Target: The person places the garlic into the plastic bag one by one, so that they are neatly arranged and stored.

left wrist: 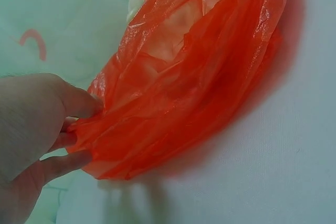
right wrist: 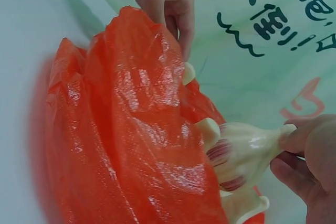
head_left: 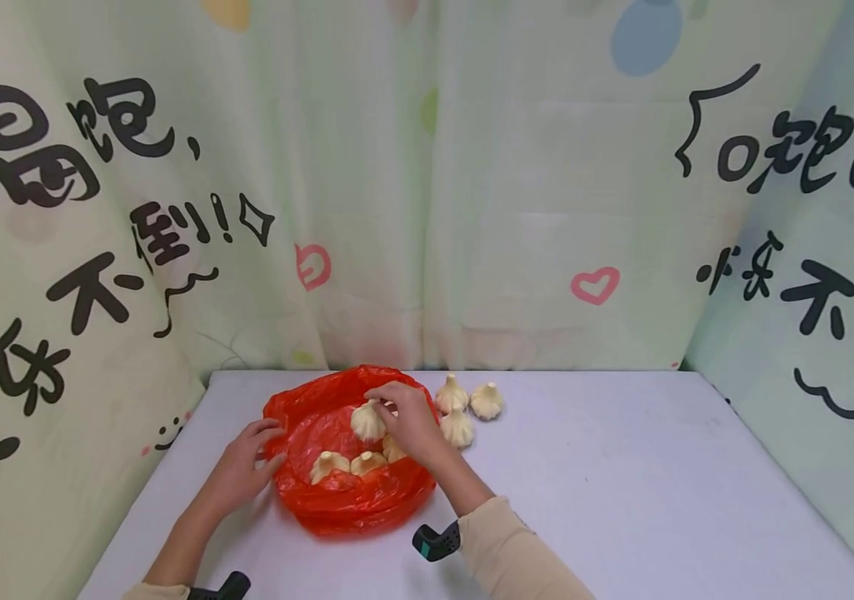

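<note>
While it hangs by its stem at the mouth of the bag, the garlic bulb [head_left: 368, 423] shows a glossy, purple-streaked body that widens below a narrow neck. It should be light and fairly firm, perhaps a little slippery on the rounded sides, so the neck, or a grasp around the broad belly, looks the surest hold. The right hand [head_left: 410, 419] pinches that neck between thumb and fingers.

Around it is the red plastic bag [head_left: 355, 510], thin, limp and crinkled; its film would likely sag or catch on a bulb if left unsupported. The left hand [head_left: 245, 468] holds its left rim, thumb and fingers at the edge, well apart from the right hand. Inside, against the near wall, lie more bulbs [head_left: 330, 467], partly hidden by the folds.

Just right of the bag, three loose bulbs [head_left: 457, 429] sit close together; whether the nearest touches the film I cannot tell. They crowd the right rim, so a low sideways path there would seem risky. Beyond them the worktop [head_left: 621, 492] stretches wide to the right, giving more room than the far side, where its back edge meets the curtain [head_left: 516, 208] near the bag.
</note>
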### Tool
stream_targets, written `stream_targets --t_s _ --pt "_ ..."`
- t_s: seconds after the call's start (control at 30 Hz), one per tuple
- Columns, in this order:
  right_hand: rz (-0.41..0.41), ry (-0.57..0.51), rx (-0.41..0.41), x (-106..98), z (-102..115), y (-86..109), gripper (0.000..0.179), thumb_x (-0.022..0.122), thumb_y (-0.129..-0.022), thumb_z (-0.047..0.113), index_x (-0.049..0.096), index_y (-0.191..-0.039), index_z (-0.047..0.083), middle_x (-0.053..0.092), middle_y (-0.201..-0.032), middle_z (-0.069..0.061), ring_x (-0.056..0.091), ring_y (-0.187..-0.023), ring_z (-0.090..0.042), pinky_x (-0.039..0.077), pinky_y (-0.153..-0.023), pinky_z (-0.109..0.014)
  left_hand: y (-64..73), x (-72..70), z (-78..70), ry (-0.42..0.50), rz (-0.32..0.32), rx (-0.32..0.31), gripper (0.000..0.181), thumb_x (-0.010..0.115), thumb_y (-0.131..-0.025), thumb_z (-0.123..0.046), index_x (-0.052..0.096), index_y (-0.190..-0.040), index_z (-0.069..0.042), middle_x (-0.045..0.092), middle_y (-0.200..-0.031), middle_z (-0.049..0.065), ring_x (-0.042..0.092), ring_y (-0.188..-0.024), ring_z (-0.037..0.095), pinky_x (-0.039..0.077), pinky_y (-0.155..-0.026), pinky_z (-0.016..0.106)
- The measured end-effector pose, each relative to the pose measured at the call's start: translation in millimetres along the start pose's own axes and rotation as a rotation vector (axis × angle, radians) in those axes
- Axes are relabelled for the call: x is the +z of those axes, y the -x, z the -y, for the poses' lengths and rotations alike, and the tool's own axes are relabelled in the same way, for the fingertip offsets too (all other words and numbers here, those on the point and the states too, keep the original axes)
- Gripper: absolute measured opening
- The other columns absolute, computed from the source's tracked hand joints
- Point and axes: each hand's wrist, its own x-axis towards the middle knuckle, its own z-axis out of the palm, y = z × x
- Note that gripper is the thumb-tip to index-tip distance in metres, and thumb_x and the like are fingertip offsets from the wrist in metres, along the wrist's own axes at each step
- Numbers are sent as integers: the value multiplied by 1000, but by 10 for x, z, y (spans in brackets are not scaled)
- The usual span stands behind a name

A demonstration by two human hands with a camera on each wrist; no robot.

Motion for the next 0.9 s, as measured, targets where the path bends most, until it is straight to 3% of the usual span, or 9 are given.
stream_targets --t_s 0.4,0.9 --pt "67 37 21 125 -76 34 24 63 -92 7 72 -114 11 71 -109 -4 67 -96 -18 59 -81 -24 10 -32 -5 10 0 0 42 68 -87 -9 58 -127 1 48 -137 22 51 -122 40 58 -85 46" --pt "102 109 55 290 -135 1 27 63 -92 8 70 -118 11 71 -114 -5 66 -107 -20 57 -90 -32 26 -43 45 18 -16 12 41 69 -86 -7 59 -126 1 49 -135 21 52 -120 39 58 -85 46"
